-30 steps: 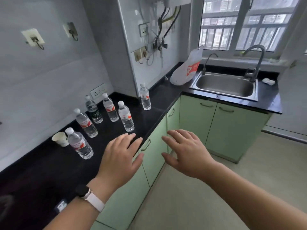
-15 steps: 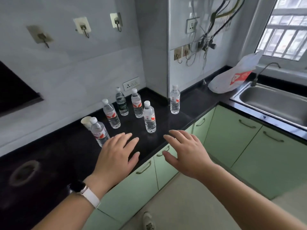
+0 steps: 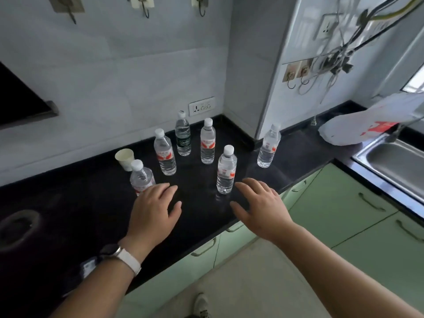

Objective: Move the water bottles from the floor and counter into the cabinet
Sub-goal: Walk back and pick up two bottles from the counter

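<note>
Several clear water bottles stand upright on the black counter [image 3: 68, 216]. My left hand [image 3: 153, 210] hovers open, fingers spread, just in front of the nearest left bottle [image 3: 140, 177], hiding its base. My right hand [image 3: 259, 207] is open too, its fingertips just right of a red-labelled bottle [image 3: 226, 169]. Further back stand another red-labelled bottle [image 3: 164, 155], a dark-labelled bottle [image 3: 183, 133] and a bottle [image 3: 207, 141] near the socket. One bottle [image 3: 268, 146] stands apart by the wall corner. Green cabinet doors [image 3: 339, 207] below the counter are closed.
A white paper cup [image 3: 124, 159] sits behind the left bottle. A white plastic bag [image 3: 367, 122] lies beside the steel sink [image 3: 394, 164] at the right. A round burner hole [image 3: 19, 226] is in the counter at left. Cables hang on the wall above.
The view has swung left and closer to the counter. Both hands have moved forward over the counter toward the bottles, still holding nothing.
</note>
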`<state>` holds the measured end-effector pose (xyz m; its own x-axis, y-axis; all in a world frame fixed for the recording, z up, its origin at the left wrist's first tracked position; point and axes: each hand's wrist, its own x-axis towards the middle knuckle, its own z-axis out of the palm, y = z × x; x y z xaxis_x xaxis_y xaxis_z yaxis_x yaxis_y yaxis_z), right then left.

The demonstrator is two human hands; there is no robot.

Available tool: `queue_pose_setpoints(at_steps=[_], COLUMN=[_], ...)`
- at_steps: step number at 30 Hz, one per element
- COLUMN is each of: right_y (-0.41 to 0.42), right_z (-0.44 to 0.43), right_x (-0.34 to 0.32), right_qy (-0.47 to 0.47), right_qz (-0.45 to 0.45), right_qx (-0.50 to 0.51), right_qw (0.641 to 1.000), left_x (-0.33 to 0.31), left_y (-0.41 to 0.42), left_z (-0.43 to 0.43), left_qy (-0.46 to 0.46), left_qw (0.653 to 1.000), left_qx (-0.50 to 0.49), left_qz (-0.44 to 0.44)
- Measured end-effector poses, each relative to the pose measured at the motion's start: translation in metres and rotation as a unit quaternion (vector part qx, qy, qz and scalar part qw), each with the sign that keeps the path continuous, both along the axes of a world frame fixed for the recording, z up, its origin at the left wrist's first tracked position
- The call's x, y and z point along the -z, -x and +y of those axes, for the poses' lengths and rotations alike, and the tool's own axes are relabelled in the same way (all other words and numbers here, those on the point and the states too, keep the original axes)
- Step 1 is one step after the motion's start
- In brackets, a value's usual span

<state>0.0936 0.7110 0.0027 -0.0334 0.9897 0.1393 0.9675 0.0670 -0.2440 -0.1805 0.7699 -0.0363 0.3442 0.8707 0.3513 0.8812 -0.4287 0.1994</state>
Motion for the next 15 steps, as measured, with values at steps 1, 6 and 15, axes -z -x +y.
queue_pose_setpoints(at_steps=[1, 6, 15], right_y=[0.002, 0.01, 0.002], right_z=[0.01, 0.048, 0.1], right_x=[0.004, 0.023, 0.055], right_qy=[0.008, 0.066, 0.096], right_qz=[0.008, 0.078, 0.214], right_qx=[0.005, 0.056, 0.154], right_qw=[1.0, 0.993, 0.96], left_x=[0.007, 0.043, 0.074], left_y=[0.004, 0.024, 0.048], left_z=[0.007, 0.035, 0.044], left_qy=[0.012, 0.067, 0.199], left_qw=[1.0, 0.992, 0.918], left_qx=[-0.011, -0.087, -0.267], left_qz=[-0.012, -0.067, -0.214])
